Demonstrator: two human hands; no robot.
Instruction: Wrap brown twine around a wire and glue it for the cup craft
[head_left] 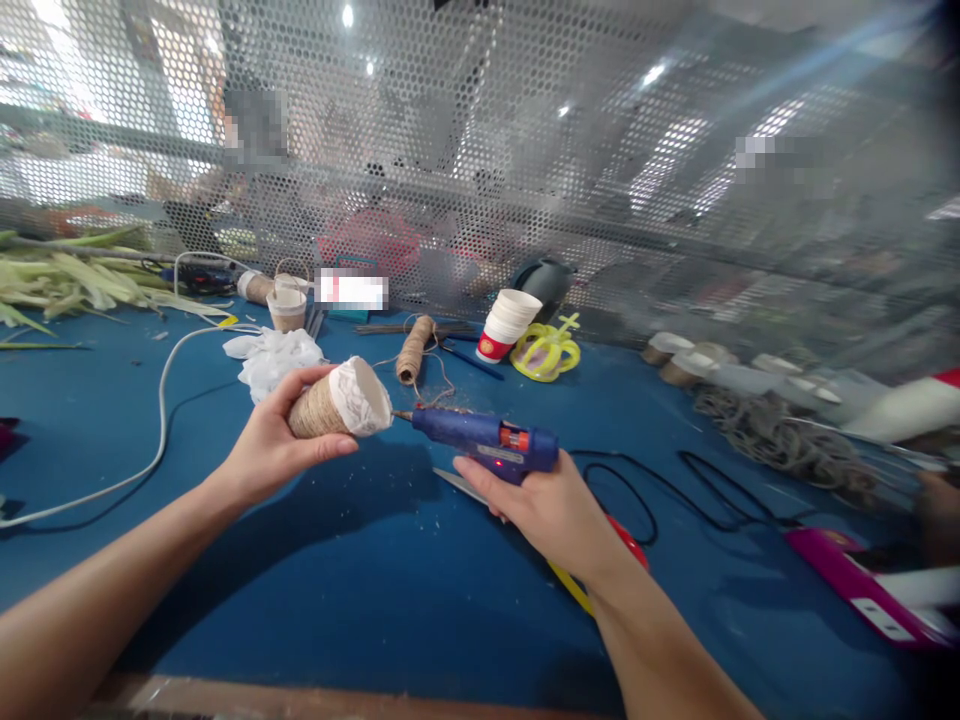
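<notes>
A paper cup wrapped in brown twine lies tilted in my left hand, its open end facing right. White lace circles the cup near its rim. My right hand is closed round the handle of a blue glue gun, which shows a small red light. The gun's nozzle points left, close to the lace at the rim; whether they touch I cannot tell. Scissors lie on the blue table beneath my right hand, largely hidden by it.
Behind the cup are white lace, a twine roll, stacked cups and a yellow crown-shaped piece. A white cord crosses the left. Grey cord and a purple power strip lie right. Perforated metal stands behind.
</notes>
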